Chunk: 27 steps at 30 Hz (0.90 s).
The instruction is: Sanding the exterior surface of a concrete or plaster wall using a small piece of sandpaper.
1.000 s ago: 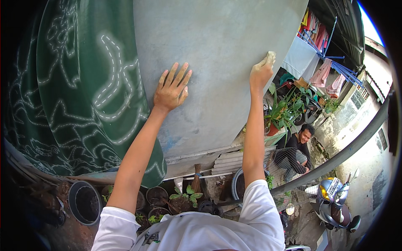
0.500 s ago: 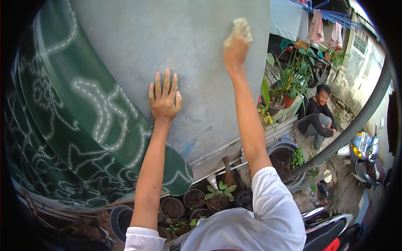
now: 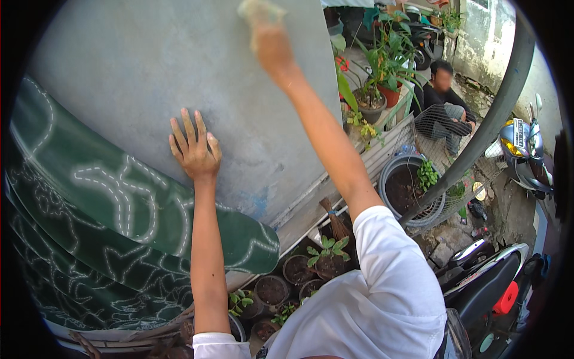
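Observation:
My left hand (image 3: pixel 199 154) rests with spread fingers against the grey wall (image 3: pixel 125 78), its fingertips dusty. Farther up and to the right, my right hand (image 3: pixel 276 54) is closed around a pale, crumpled cloth (image 3: pixel 260 12) at the wall surface. Motion blurs that hand and the cloth, so the fold of the cloth is unclear. Below and left of my left hand lies a dark green sheet (image 3: pixel 95 161) with white dashed outlines, its folds bunched along the wall.
Several potted plants (image 3: pixel 272 290) and a hand broom (image 3: pixel 335 221) stand at the wall's foot. To the right are a large grey tub (image 3: pixel 388 206), a curved dark pole (image 3: pixel 505 90), a seated person (image 3: pixel 442 102) and a parked motorbike (image 3: pixel 526 149). Another motorbike seat (image 3: pixel 481 281) is close at lower right.
My right hand has swept the cloth left and upward across the wall. My left hand stays flat on it. The whole view has shifted and turned toward the right.

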Each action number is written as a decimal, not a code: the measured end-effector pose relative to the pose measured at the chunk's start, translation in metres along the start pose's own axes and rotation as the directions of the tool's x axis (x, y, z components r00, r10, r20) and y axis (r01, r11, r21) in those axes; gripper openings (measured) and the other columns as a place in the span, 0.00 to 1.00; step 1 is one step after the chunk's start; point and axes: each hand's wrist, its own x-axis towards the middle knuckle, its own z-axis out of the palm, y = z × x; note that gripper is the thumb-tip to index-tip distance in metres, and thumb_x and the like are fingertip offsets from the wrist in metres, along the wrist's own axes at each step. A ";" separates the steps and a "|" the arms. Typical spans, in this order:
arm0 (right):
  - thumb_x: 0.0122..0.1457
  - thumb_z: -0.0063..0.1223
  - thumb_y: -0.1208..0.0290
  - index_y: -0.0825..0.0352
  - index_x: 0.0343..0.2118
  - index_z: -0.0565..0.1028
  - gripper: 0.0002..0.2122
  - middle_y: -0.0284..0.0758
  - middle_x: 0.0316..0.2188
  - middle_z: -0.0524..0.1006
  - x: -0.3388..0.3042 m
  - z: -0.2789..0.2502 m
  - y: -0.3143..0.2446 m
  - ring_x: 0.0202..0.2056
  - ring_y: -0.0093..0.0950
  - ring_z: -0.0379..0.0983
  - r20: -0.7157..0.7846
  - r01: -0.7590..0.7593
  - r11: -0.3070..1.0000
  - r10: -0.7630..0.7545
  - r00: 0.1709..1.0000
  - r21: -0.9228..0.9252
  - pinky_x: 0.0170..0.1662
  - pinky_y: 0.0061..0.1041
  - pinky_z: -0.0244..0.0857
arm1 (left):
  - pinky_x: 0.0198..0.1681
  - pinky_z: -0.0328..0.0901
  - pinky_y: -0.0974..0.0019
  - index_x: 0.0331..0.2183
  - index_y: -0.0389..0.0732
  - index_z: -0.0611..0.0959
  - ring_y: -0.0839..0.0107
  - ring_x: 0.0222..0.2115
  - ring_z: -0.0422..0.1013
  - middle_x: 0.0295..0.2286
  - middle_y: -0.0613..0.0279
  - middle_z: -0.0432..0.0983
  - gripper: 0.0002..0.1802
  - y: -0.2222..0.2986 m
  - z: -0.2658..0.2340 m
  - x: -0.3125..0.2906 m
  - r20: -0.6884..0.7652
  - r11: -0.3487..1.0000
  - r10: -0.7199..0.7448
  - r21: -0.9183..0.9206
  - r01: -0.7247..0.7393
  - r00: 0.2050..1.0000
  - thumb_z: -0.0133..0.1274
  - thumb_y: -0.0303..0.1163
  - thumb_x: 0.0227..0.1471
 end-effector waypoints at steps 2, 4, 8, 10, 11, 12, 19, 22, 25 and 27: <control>0.58 0.49 0.85 0.77 0.62 0.68 0.26 0.55 0.61 0.73 0.014 -0.032 0.026 0.63 0.55 0.67 0.119 -0.451 0.886 0.439 0.891 0.109 0.69 0.57 0.54 | 0.72 0.46 0.49 0.66 0.52 0.75 0.53 0.70 0.56 0.70 0.62 0.60 0.31 -0.007 -0.002 0.004 0.016 1.000 -0.013 0.016 0.012 1.000 0.38 0.40 0.65; 0.63 0.48 0.82 0.70 0.66 0.67 0.26 0.55 0.64 0.70 0.003 -0.029 0.047 0.67 0.58 0.61 0.014 -0.303 0.952 0.303 0.953 0.043 0.71 0.54 0.49 | 0.71 0.49 0.50 0.64 0.54 0.77 0.55 0.69 0.59 0.69 0.65 0.63 0.30 0.011 0.000 0.013 -0.018 1.000 -0.016 0.019 0.016 1.000 0.40 0.42 0.64; 0.58 0.47 0.86 0.76 0.59 0.71 0.23 0.54 0.52 0.79 -0.025 -0.012 0.002 0.57 0.54 0.74 -0.160 -0.009 0.997 -0.003 0.987 -0.072 0.67 0.54 0.58 | 0.71 0.47 0.48 0.66 0.52 0.75 0.53 0.70 0.57 0.70 0.62 0.61 0.30 -0.003 0.006 -0.003 -0.002 0.999 -0.005 0.042 0.005 1.000 0.38 0.41 0.65; 0.58 0.47 0.87 0.76 0.58 0.72 0.22 0.54 0.50 0.80 -0.032 -0.005 0.020 0.56 0.54 0.74 -0.218 -0.050 0.996 0.031 0.976 -0.080 0.67 0.54 0.58 | 0.71 0.48 0.48 0.66 0.52 0.76 0.52 0.70 0.57 0.70 0.62 0.61 0.30 -0.002 0.010 -0.003 -0.012 0.999 -0.004 0.039 0.005 1.000 0.38 0.41 0.65; 0.58 0.46 0.87 0.75 0.57 0.72 0.22 0.54 0.49 0.81 -0.038 -0.004 0.032 0.55 0.55 0.75 -0.256 -0.095 0.991 0.068 0.964 -0.094 0.67 0.53 0.58 | 0.71 0.48 0.48 0.65 0.52 0.76 0.52 0.70 0.58 0.70 0.61 0.62 0.31 0.001 0.009 -0.004 -0.005 1.000 -0.007 0.022 0.008 1.000 0.39 0.42 0.65; 0.58 0.46 0.87 0.75 0.57 0.72 0.22 0.54 0.49 0.81 -0.040 -0.009 0.034 0.55 0.55 0.75 -0.252 -0.108 0.992 0.089 0.964 -0.064 0.67 0.53 0.58 | 0.71 0.48 0.48 0.65 0.52 0.76 0.52 0.70 0.58 0.70 0.61 0.62 0.31 0.003 0.009 -0.002 0.011 0.999 -0.005 0.051 0.004 1.000 0.39 0.42 0.65; 0.58 0.49 0.87 0.75 0.60 0.71 0.24 0.52 0.56 0.78 -0.024 -0.006 -0.046 0.58 0.53 0.74 0.045 -0.131 0.991 0.133 0.990 -0.034 0.67 0.49 0.60 | 0.71 0.47 0.49 0.65 0.51 0.77 0.51 0.70 0.57 0.69 0.60 0.63 0.31 0.003 0.003 -0.001 -0.008 1.000 -0.021 0.020 0.021 1.000 0.39 0.42 0.64; 0.58 0.49 0.87 0.74 0.59 0.72 0.23 0.51 0.53 0.80 -0.013 -0.002 -0.039 0.56 0.53 0.75 -0.128 0.146 0.982 -0.161 0.979 -0.117 0.67 0.48 0.62 | 0.72 0.47 0.50 0.63 0.56 0.79 0.56 0.69 0.59 0.68 0.66 0.65 0.30 0.003 0.008 -0.001 0.006 0.998 -0.041 0.052 0.041 0.999 0.40 0.43 0.62; 0.58 0.50 0.88 0.74 0.61 0.71 0.25 0.51 0.57 0.78 -0.015 -0.015 -0.011 0.60 0.53 0.71 -0.084 -0.054 0.995 0.061 0.995 0.082 0.69 0.52 0.57 | 0.72 0.47 0.50 0.63 0.56 0.79 0.56 0.69 0.59 0.68 0.66 0.65 0.30 0.001 0.001 -0.004 0.016 0.998 -0.039 0.052 0.038 0.999 0.41 0.43 0.62; 0.58 0.50 0.89 0.73 0.61 0.72 0.25 0.50 0.61 0.74 -0.008 -0.010 -0.008 0.63 0.53 0.68 -0.079 -0.274 0.957 0.282 0.956 0.097 0.71 0.57 0.53 | 0.72 0.47 0.51 0.63 0.56 0.79 0.56 0.69 0.59 0.68 0.67 0.65 0.30 0.001 0.005 -0.002 0.001 0.999 -0.033 0.014 0.033 0.999 0.41 0.43 0.61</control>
